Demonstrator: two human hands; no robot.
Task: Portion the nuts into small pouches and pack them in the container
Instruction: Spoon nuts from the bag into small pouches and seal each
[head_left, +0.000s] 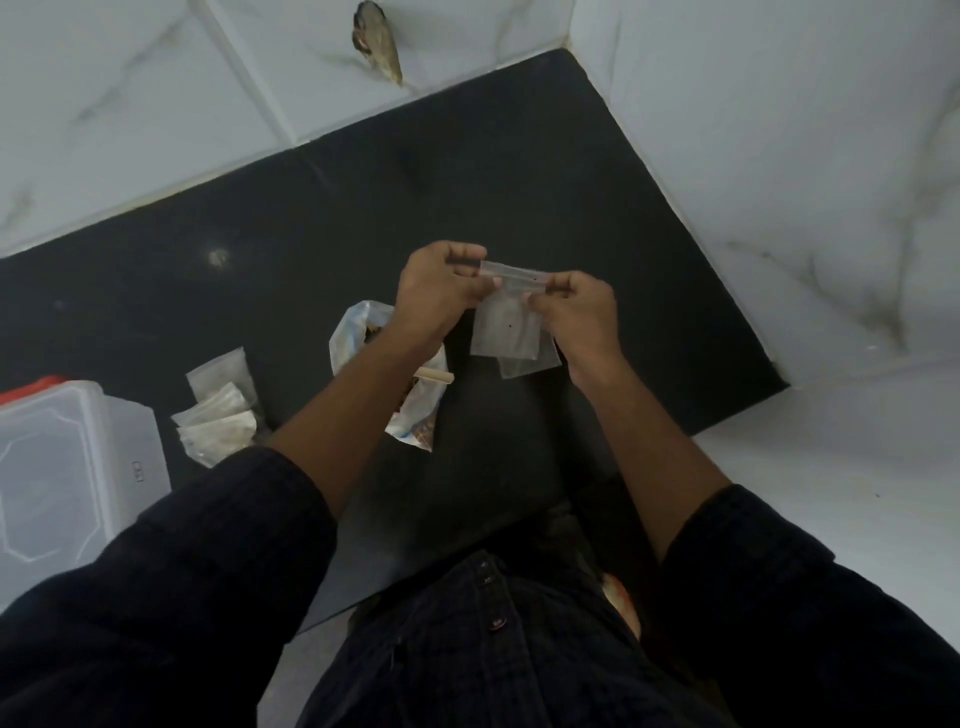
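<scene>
Head view shows both hands raised over the dark stone counter (363, 218) at the centre of the frame, pinching the top strip of a small clear plastic zip pouch (503, 325). The left hand (436, 291) grips the strip's left end between thumb and fingertips; the right hand (574, 306) pinches its right end. The pouch hangs empty and looks featherlight, limp and slick, so the stiffer zip strip is likely the best place to hold it (a second clear sheet shows just behind it). Below the left forearm lies the crumpled clear bag of brown nuts (415, 415), soft and likely to spill. Filled small pouches (218, 415) sit at the left, just beside the translucent lidded plastic container (67, 467).
</scene>
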